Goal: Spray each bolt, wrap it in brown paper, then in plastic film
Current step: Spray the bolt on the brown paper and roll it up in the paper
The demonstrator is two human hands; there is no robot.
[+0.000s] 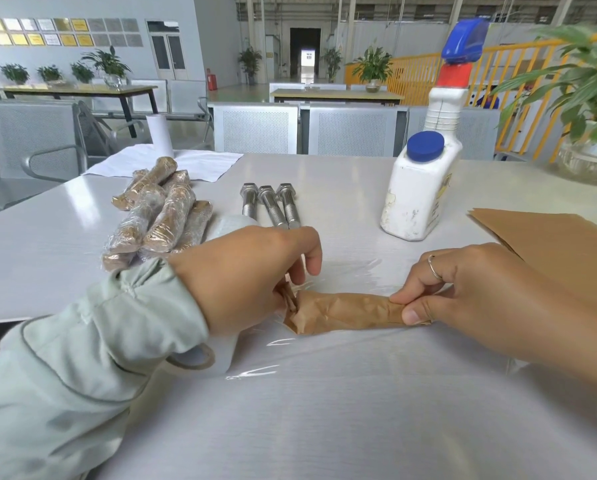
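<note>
A bolt wrapped in brown paper (349,311) lies crosswise on a sheet of clear plastic film (342,344) spread on the white table. My left hand (245,275) pinches its crumpled left end. My right hand (463,289) pinches its right end between thumb and fingers. The film roll (217,358) lies under my left wrist. Three bare steel bolts (269,206) lie side by side beyond my left hand. The white spray bottle (425,174) with blue cap and blue trigger stands at the back right.
A pile of several finished film-wrapped bolts (158,216) lies at the left. Brown paper sheets (549,237) lie at the right. A white paper roll (159,133) and white sheet sit at the far edge. A potted plant (588,109) stands at the far right.
</note>
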